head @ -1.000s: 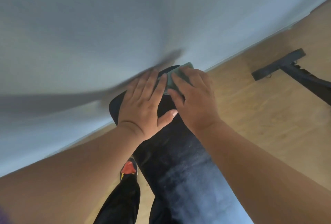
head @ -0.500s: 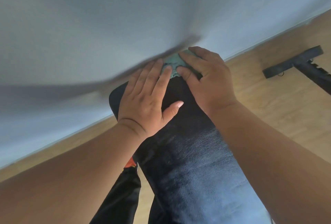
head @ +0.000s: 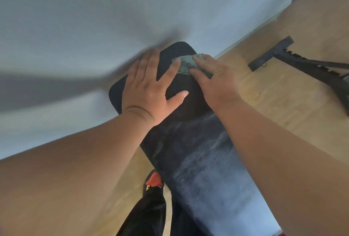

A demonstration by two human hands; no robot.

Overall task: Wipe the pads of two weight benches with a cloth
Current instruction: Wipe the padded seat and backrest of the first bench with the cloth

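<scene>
The black bench pad [head: 188,141] ran lengthwise away from the person, its far end near a pale wall [head: 94,18] above a wooden floor [head: 283,103]. The left hand [head: 149,88] lay flat with fingers spread, likely bracing, while the right hand [head: 217,77] pressed the green cloth [head: 186,65] down at the pad's far right corner, probably to finish that end.

A small gym or workout room. A black padded weight bench [head: 188,141] stands on a wooden floor [head: 283,103]. A second black metal frame [head: 302,64] rests near the pale wall [head: 94,18].
</scene>
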